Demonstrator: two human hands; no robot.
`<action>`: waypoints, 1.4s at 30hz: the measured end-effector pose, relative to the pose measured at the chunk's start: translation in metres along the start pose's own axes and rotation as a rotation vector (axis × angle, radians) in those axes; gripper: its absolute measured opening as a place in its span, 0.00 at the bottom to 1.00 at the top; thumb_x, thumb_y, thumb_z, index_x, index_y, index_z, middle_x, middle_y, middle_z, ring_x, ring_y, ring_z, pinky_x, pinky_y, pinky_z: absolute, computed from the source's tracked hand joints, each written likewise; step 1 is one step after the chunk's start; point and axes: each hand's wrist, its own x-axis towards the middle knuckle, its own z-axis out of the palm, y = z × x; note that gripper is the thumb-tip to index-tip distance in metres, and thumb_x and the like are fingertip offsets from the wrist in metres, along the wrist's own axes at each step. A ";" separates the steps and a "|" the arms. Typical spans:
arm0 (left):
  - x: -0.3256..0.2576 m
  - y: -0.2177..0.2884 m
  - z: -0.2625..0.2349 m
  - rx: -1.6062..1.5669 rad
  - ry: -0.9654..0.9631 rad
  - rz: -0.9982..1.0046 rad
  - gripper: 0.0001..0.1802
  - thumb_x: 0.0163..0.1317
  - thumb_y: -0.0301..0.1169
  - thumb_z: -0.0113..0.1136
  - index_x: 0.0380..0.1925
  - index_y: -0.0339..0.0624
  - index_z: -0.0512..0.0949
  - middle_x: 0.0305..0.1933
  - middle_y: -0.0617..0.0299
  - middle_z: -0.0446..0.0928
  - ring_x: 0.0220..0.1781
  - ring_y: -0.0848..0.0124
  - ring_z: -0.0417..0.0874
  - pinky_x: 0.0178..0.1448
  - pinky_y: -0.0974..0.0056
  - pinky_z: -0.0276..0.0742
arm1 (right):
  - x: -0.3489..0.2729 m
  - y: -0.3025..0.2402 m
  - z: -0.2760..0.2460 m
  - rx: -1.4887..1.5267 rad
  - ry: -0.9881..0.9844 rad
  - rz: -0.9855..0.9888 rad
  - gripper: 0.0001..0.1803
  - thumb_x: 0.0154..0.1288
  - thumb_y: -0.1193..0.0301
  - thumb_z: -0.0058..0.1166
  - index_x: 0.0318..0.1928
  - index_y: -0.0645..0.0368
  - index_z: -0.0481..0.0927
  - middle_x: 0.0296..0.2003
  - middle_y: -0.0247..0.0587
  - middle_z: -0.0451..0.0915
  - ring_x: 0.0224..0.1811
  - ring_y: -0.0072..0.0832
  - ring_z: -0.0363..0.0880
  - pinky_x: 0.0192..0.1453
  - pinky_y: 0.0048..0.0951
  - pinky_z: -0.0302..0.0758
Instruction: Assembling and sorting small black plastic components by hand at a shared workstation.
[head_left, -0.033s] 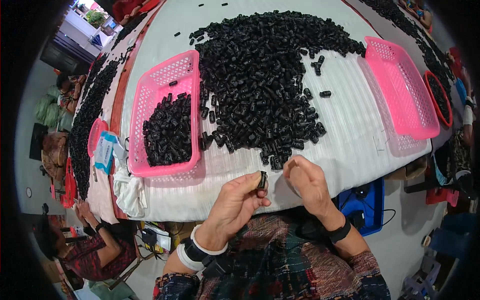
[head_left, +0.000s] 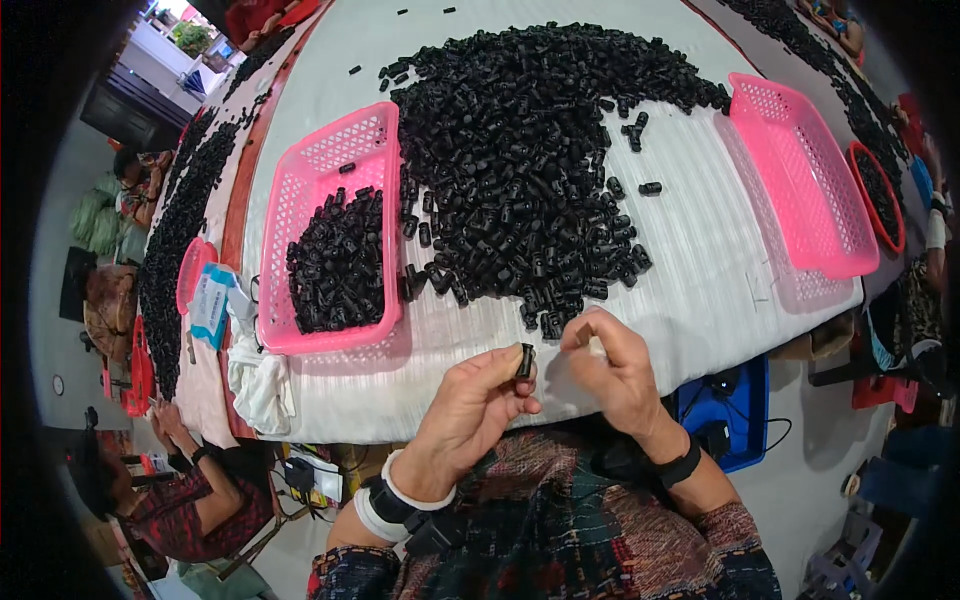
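Plastic cylinder (head_left: 525, 362), probably light and stiff, is best pinched side-on, as by left fingers (head_left: 500, 369); right fingers (head_left: 612, 340) are curled, contents unclear.

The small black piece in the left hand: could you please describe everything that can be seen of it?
The small black piece looks like hard, slightly shiny plastic, with a waist narrower than its ends. It stands nearly upright, leaning a little, pinched between the thumb and fingers of the left hand, which hide part of it. It is on the near side of the pile, apart from it. The right hand is close by but does not appear to touch it. Finer details are too small to tell.
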 end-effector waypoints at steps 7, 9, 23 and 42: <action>-0.009 0.004 0.006 0.117 -0.132 0.013 0.12 0.61 0.33 0.54 0.34 0.33 0.73 0.32 0.57 0.76 0.30 0.72 0.77 0.35 0.68 0.75 | 0.000 -0.013 0.008 -0.033 -0.151 -0.081 0.13 0.50 0.72 0.63 0.36 0.63 0.75 0.30 0.33 0.73 0.30 0.19 0.71 0.37 0.20 0.68; -0.011 0.004 0.001 0.160 -0.145 0.013 0.12 0.61 0.33 0.55 0.34 0.32 0.74 0.33 0.56 0.76 0.31 0.71 0.77 0.35 0.68 0.76 | 0.000 -0.018 0.006 -0.002 -0.205 -0.047 0.12 0.52 0.72 0.62 0.36 0.63 0.75 0.28 0.31 0.73 0.30 0.17 0.70 0.37 0.19 0.68; -0.015 -0.005 0.000 0.043 -0.176 0.017 0.12 0.63 0.33 0.51 0.35 0.33 0.75 0.30 0.63 0.74 0.30 0.77 0.73 0.37 0.71 0.73 | -0.013 -0.011 0.032 -0.513 0.205 -0.503 0.09 0.51 0.76 0.58 0.34 0.63 0.75 0.24 0.39 0.73 0.24 0.27 0.75 0.26 0.25 0.71; -0.048 0.068 -0.030 -0.036 0.180 0.400 0.07 0.60 0.33 0.56 0.30 0.41 0.76 0.26 0.66 0.75 0.26 0.76 0.75 0.30 0.70 0.74 | -0.016 0.016 0.013 -0.907 0.118 -0.724 0.17 0.34 0.81 0.55 0.32 0.60 0.74 0.24 0.39 0.71 0.23 0.35 0.72 0.23 0.31 0.69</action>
